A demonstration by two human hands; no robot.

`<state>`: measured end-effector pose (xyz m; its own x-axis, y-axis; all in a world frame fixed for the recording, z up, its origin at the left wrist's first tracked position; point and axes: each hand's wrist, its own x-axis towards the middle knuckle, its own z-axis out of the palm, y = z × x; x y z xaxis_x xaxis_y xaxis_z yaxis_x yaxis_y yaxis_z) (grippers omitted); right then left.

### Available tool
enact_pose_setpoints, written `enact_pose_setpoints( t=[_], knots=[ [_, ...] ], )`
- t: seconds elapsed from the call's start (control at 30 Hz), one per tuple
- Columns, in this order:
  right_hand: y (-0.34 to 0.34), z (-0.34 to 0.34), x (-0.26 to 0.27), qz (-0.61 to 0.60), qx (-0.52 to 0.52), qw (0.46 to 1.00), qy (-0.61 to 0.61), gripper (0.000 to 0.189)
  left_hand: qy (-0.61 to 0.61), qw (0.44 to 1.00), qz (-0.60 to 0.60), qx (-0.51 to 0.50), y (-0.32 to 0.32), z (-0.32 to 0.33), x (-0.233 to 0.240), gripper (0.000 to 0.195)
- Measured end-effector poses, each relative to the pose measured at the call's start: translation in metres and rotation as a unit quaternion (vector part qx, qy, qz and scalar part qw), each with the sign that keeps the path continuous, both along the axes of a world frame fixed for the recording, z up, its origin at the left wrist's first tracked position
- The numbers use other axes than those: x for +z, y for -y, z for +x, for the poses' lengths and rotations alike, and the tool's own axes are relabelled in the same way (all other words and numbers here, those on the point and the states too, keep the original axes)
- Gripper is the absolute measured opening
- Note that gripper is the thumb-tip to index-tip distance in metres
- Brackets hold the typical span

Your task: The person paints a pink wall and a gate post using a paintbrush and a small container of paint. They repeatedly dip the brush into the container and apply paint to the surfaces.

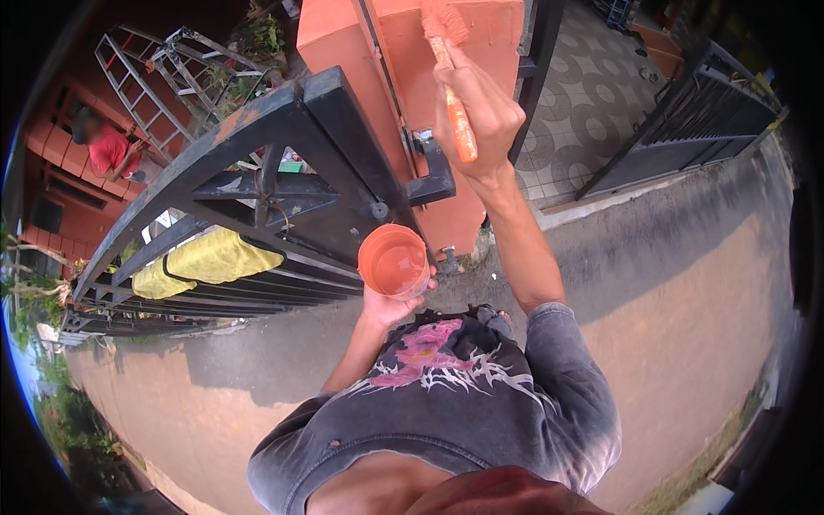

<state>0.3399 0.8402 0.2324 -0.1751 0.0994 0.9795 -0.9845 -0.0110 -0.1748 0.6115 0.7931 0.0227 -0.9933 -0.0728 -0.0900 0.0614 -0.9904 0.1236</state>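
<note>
My right hand [479, 112] grips the paint-smeared handle of a paintbrush [458, 122]. The brush's bristles, coated in orange paint, press against an orange masonry gate pillar [412, 77] near its top. Lower down, my left hand [393, 309] holds a small plastic cup [394, 262] from below and around its side. Orange paint coats the cup's inside, and some liquid paint shows in it. The cup is upright, apart from the pillar and close to the black metal gate [347, 122].
A yellow cloth [219, 261] hangs over the gate's bars. Behind the gate stand an aluminium stepladder [187, 77] and a person in a red shirt [116, 151]. A second dark gate panel [695, 129] stands at the right beside patterned tiles [566, 96]. A metal latch bracket [431, 177] juts out by the pillar.
</note>
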Motion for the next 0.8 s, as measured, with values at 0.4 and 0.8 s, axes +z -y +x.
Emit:
enact_pose_setpoints(
  t=[0.4,0.8],
  knots=[
    [-0.056,-0.076,-0.006,-0.151,0.178,0.960,0.154,0.007,0.003,1.000,-0.012,-0.027,0.009,-0.002,-0.001,0.068],
    [-0.034,-0.055,-0.114,-0.300,0.278,0.813,0.415,0.014,-0.011,0.999,0.015,-0.042,0.006,-0.011,-0.001,0.069]
  ],
)
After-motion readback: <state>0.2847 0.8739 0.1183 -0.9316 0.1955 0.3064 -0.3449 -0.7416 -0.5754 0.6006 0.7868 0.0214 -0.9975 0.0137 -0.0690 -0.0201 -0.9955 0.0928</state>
